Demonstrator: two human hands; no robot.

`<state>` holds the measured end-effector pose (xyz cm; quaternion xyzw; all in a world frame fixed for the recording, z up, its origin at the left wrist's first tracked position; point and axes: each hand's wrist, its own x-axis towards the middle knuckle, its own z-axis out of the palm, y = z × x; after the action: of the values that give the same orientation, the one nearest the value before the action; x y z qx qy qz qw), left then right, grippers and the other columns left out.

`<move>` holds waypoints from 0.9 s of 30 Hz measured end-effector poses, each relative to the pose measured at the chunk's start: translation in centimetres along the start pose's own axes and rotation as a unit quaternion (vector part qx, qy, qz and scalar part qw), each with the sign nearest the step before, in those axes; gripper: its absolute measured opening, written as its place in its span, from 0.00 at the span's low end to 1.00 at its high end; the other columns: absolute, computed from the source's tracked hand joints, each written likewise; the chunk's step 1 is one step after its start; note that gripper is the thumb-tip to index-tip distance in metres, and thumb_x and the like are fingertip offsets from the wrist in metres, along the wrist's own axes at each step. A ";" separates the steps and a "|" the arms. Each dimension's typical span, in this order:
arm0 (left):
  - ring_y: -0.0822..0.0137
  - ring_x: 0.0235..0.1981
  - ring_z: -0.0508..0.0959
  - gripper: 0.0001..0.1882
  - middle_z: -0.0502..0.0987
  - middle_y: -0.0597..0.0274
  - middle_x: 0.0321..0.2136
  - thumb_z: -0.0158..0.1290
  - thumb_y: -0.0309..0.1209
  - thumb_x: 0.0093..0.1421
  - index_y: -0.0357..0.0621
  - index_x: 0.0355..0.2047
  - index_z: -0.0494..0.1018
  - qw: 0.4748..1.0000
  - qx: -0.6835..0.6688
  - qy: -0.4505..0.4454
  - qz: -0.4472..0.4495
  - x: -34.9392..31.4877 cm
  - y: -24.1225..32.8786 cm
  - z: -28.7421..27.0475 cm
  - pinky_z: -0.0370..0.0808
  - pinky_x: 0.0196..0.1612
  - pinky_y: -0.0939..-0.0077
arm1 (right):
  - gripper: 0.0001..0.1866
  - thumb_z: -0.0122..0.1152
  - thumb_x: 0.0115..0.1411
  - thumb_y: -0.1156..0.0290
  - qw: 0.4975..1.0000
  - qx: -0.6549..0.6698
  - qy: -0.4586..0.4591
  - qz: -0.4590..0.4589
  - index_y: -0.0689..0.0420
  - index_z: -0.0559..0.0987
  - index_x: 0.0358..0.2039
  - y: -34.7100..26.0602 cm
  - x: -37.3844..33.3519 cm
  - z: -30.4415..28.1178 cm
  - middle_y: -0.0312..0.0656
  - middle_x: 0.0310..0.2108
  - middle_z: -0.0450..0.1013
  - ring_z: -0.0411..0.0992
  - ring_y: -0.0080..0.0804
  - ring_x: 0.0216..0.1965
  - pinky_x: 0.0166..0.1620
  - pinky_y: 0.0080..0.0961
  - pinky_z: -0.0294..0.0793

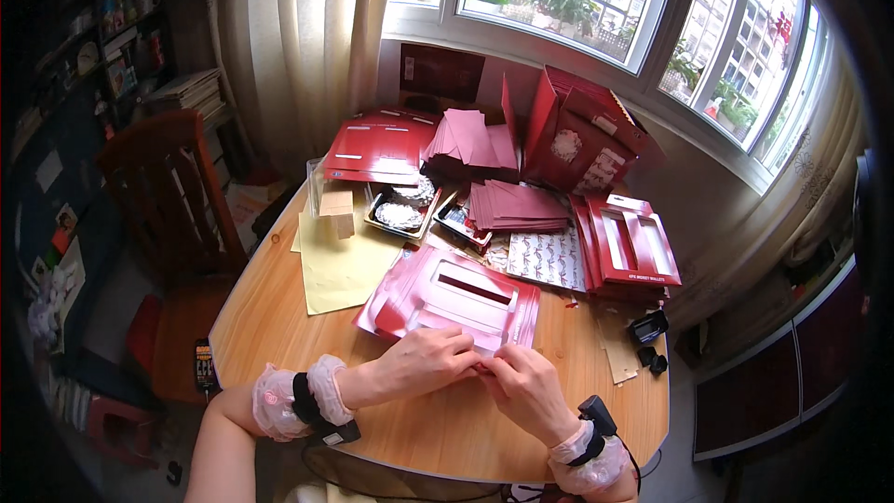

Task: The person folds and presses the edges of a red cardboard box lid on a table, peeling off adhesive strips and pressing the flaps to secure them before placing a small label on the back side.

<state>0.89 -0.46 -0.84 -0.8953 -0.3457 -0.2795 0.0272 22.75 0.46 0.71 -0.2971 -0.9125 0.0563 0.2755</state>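
A glossy red-and-pink card sleeve with cut-out windows (391,303) lies flat on the wooden table in front of me. At its near edge my left hand (424,365) and my right hand (531,391) meet, fingertips pinched close together. Whatever is between the fingers is too small and too covered to make out. Both wrists wear pink ruffled cuffs with black straps; small black devices are attached to them.
Beyond the sleeve are pink envelopes (517,206), black trays of white round stickers (400,215) and a patterned sheet (548,259). Yellow paper (345,275) lies left, red window sleeves (633,247) right. A large red box (582,135) stands behind; a wooden chair (172,186) is left.
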 end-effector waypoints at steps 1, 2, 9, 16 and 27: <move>0.67 0.33 0.76 0.09 0.73 0.67 0.29 0.61 0.37 0.57 0.47 0.35 0.78 1.000 0.000 -0.001 -0.001 0.0 0.0 0.0 0.78 0.31 0.72 | 0.07 0.68 0.54 0.74 1.000 0.001 0.000 0.000 0.56 0.80 0.34 -0.1 0.0 -0.1 0.38 0.28 0.72 0.71 0.38 0.29 0.31 0.32 0.72; 0.67 0.33 0.76 0.09 0.73 0.67 0.28 0.61 0.36 0.57 0.47 0.35 0.78 1.000 0.001 0.001 0.000 -0.1 -0.1 0.0 0.77 0.31 0.72 | 0.06 0.68 0.55 0.73 0.999 -0.031 -0.004 -0.011 0.56 0.80 0.34 -0.2 0.1 -0.2 0.38 0.28 0.71 0.71 0.37 0.29 0.31 0.32 0.72; 0.66 0.30 0.77 0.08 0.72 0.66 0.25 0.62 0.37 0.56 0.48 0.32 0.78 0.999 -0.002 0.050 -0.008 0.2 0.1 -0.5 0.76 0.30 0.71 | 0.07 0.67 0.51 0.74 0.997 -0.070 0.033 -0.026 0.56 0.80 0.33 -0.3 0.1 -0.7 0.38 0.27 0.70 0.71 0.36 0.28 0.31 0.32 0.72; 0.67 0.29 0.77 0.10 0.72 0.67 0.26 0.62 0.39 0.58 0.48 0.32 0.77 0.999 0.020 0.044 -0.001 0.3 -0.7 -1.8 0.76 0.29 0.70 | 0.09 0.65 0.50 0.75 0.997 -0.071 0.041 -0.011 0.56 0.79 0.34 0.0 0.7 -1.9 0.38 0.28 0.68 0.70 0.36 0.30 0.32 0.32 0.71; 0.68 0.30 0.77 0.13 0.74 0.69 0.27 0.65 0.44 0.54 0.49 0.28 0.79 0.997 0.020 0.065 -0.032 0.6 -1.2 -3.8 0.77 0.30 0.73 | 0.09 0.72 0.48 0.76 0.997 -0.011 0.061 0.038 0.56 0.82 0.32 0.1 0.6 -2.1 0.38 0.29 0.72 0.72 0.38 0.31 0.33 0.33 0.74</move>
<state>-1.36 -0.07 2.44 -0.8631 -0.3769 -0.3312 0.0587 23.50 0.71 2.72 -0.3370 -0.8828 0.0382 0.3249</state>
